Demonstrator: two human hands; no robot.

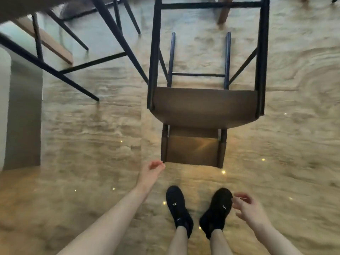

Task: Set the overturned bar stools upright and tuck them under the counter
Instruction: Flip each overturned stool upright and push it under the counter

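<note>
A bar stool (204,105) lay overturned on its back on the glossy beige marble floor (92,135), straight ahead of the person. Its brown backrest (192,149) rested flat on the floor at the near end, the brown seat (204,105) stood on edge just beyond it, and the black metal legs (154,52) ran away toward the far side, joined by a footrest bar (198,74) and a cross rail higher up.

The left hand (151,172) reached forward with its fingers loosely spread and slightly curled, holding nothing. It sat just beside the near left corner of the backrest; whether the fingertips touched that corner could not be told, though a sliver of floor seemed to show between them. The right hand (247,208) hung nearer and further right, well apart from the stool, fingers open and curled, also empty, just beside the right one of two black shoes (179,205) planted on the floor short of the backrest.

To the far left another stool (77,57) with thin black legs stood upright, blurred, under the edge of a dark counter (22,8). A grey panel (23,116) rose along the left edge.
</note>
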